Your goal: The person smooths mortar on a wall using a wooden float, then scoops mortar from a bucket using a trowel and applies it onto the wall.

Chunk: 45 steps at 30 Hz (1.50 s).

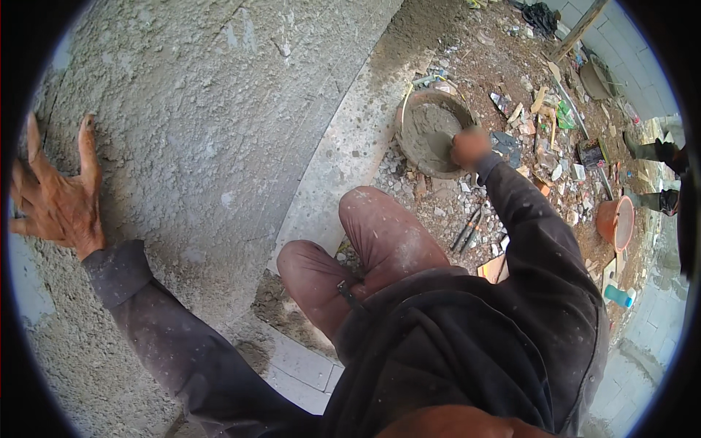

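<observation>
My left hand (58, 186) rests on a rough plastered wall (197, 95) at the left, fingers spread, with nothing held. My right hand (469, 149), smeared by motion, is closed at the right side of a round bucket (405, 142) of wet grey mortar (429, 119). It grips what looks like a trowel (438, 146), its blade dipped in the mortar and partly coated. A pale speckled strip of board or ledge (347, 146) runs between the wall and the bucket, just beyond my bent knees.
Rubble and scraps (548, 131) cover the ground, with long-handled cutters (467, 228), an orange bucket (613, 223), a blue-green bottle (618, 295) and a leaning wooden post (577, 33). At the far right stands another person in dark boots (650, 201). Block walls (621, 33) border the area.
</observation>
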Each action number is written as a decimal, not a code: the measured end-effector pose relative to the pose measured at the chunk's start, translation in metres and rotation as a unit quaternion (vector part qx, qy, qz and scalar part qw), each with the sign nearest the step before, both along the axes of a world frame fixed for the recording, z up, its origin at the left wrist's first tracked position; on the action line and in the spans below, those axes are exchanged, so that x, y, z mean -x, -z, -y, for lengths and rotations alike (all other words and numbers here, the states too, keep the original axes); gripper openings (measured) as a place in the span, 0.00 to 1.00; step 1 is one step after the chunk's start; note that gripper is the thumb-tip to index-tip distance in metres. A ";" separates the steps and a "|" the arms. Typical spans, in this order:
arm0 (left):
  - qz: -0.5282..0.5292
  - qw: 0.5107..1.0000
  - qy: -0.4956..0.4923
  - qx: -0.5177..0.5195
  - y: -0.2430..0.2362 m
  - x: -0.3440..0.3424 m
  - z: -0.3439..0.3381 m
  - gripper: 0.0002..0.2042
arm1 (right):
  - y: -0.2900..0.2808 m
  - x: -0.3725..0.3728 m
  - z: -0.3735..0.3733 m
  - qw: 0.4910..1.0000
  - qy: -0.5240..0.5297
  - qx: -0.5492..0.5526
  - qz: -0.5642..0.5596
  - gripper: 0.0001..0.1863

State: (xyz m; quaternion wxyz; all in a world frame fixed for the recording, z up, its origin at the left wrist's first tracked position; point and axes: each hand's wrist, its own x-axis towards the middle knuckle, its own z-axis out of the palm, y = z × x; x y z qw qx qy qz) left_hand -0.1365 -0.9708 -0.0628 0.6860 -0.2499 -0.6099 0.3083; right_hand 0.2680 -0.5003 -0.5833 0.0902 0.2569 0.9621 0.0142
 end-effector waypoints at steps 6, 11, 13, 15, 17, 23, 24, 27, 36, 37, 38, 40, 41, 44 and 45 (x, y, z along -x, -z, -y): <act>0.103 0.980 0.165 -0.042 0.008 0.008 0.009 0.43 | -0.016 -0.003 -0.020 0.993 0.042 -0.066 -0.087 0.09; 0.114 0.963 0.238 -0.050 0.018 0.006 -0.017 0.44 | 0.057 -0.003 0.027 0.966 0.208 0.153 -0.014 0.16; 0.118 0.968 0.217 -0.040 0.014 -0.006 0.003 0.44 | 0.025 -0.007 0.038 0.964 0.171 0.203 -0.027 0.18; 0.120 0.965 0.229 -0.042 0.013 -0.010 0.001 0.44 | 0.004 -0.046 0.043 0.957 0.168 0.233 -0.038 0.20; 0.126 0.958 0.253 -0.051 0.023 0.000 -0.011 0.44 | 0.003 -0.095 0.043 0.882 0.205 0.361 -0.223 0.22; 0.105 0.964 0.238 -0.047 -0.002 -0.018 0.001 0.40 | -0.029 -0.015 0.110 0.649 0.363 0.560 -0.365 0.17; 0.159 0.955 0.248 -0.045 -0.006 -0.015 0.011 0.39 | -0.035 -0.003 0.120 0.599 0.369 0.570 -0.424 0.16; 0.202 0.928 0.307 -0.053 -0.037 -0.027 0.036 0.35 | -0.071 0.014 0.150 0.508 0.372 0.559 -0.540 0.14; 0.083 0.969 0.212 -0.092 -0.069 -0.031 0.055 0.41 | -0.023 0.217 0.260 0.561 0.510 0.192 -0.622 0.18; 0.086 0.968 0.220 -0.081 -0.065 -0.032 0.056 0.41 | -0.038 0.245 0.273 0.574 0.486 0.317 -0.577 0.17; 0.082 0.968 0.224 -0.082 -0.067 -0.032 0.051 0.41 | -0.060 0.268 0.280 0.581 0.460 0.428 -0.518 0.16; 0.082 0.971 0.207 -0.082 -0.061 -0.026 0.075 0.40 | -0.107 0.274 0.312 0.594 0.304 0.448 -0.594 0.13; 0.094 0.974 0.191 -0.083 -0.054 -0.025 0.091 0.40 | -0.143 0.251 0.312 0.506 0.295 0.549 -0.597 0.12; 0.088 0.970 0.207 -0.092 -0.061 -0.022 0.092 0.39 | -0.177 0.166 0.235 0.525 0.245 0.564 -0.588 0.09; 0.082 0.971 0.206 -0.093 -0.062 -0.021 0.084 0.41 | -0.162 0.135 0.193 0.627 0.251 0.478 -0.561 0.14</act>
